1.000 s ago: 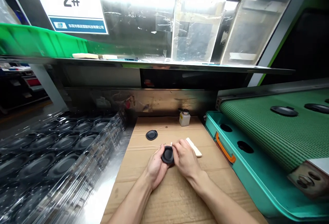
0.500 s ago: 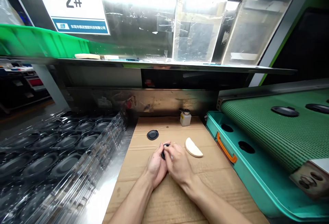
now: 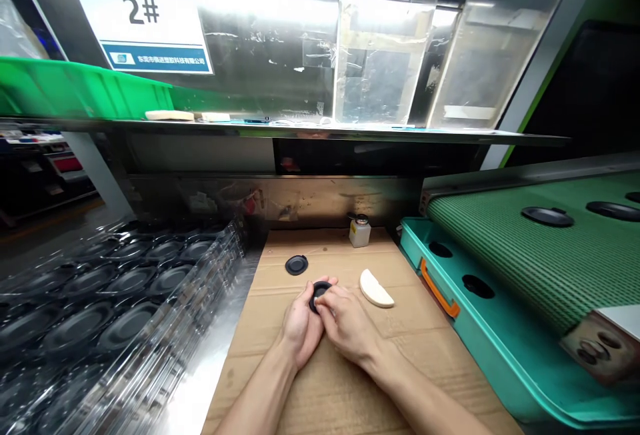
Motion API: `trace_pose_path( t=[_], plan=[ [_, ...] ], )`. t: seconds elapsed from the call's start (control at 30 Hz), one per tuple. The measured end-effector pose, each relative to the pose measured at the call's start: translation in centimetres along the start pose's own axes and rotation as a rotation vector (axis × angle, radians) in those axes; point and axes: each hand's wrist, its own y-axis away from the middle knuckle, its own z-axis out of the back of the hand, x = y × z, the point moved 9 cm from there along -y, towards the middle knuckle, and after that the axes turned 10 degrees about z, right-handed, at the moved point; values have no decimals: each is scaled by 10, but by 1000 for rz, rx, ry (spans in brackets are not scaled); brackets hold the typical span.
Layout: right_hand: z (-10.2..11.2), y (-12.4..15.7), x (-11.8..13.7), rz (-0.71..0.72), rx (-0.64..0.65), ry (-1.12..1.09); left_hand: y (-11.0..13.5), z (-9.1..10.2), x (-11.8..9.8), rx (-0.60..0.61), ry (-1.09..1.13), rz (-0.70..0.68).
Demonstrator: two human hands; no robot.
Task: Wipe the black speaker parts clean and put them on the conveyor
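Note:
My left hand (image 3: pixel 299 324) and my right hand (image 3: pixel 347 320) are pressed together over the cardboard sheet (image 3: pixel 350 382), both closed around a small round black disc (image 3: pixel 318 292) that peeks out between the fingertips. Most of the disc is hidden by my fingers. A second black disc (image 3: pixel 297 264) lies flat on the cardboard just beyond my left hand. A cream half-moon pad (image 3: pixel 375 288) lies right of my right hand, apart from it.
A small white bottle (image 3: pixel 359 230) stands at the back of the cardboard. Clear trays of black discs (image 3: pixel 110 295) fill the left. A teal bin (image 3: pixel 480 328) and a green conveyor belt (image 3: pixel 545 255) carrying black discs (image 3: pixel 547 216) are on the right.
A second ago the disc was tilted with its face showing between my hands. My right hand has since shifted left over it, covering most of it.

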Motion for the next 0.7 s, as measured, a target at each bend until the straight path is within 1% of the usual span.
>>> trace_pose_path(
  t=[0.13,0.27,0.3,0.43,0.5,0.57,0.63,0.7],
  plan=[
    [11,2,-10,-75,-41,109,-2,-1,1,8,-28,9],
    [8,-4,-6,13,-12,122,-3,-4,1,44,-42,4],
    [7,-4,-7,1,-11,143,-3,-3,1,36,-42,5],
    [10,2,-15,-126,-18,234,-1,1,0,-33,-44,20],
    [9,5,-10,-108,6,203,0,1,-1,-36,-39,21],
    [7,5,-2,-48,19,132,1,-1,-1,-19,-26,23],
    [10,5,1,-22,-19,82,1,-4,1,13,-21,30],
    [16,6,-4,-81,-92,86,1,-6,2,39,-35,32]
  ],
)
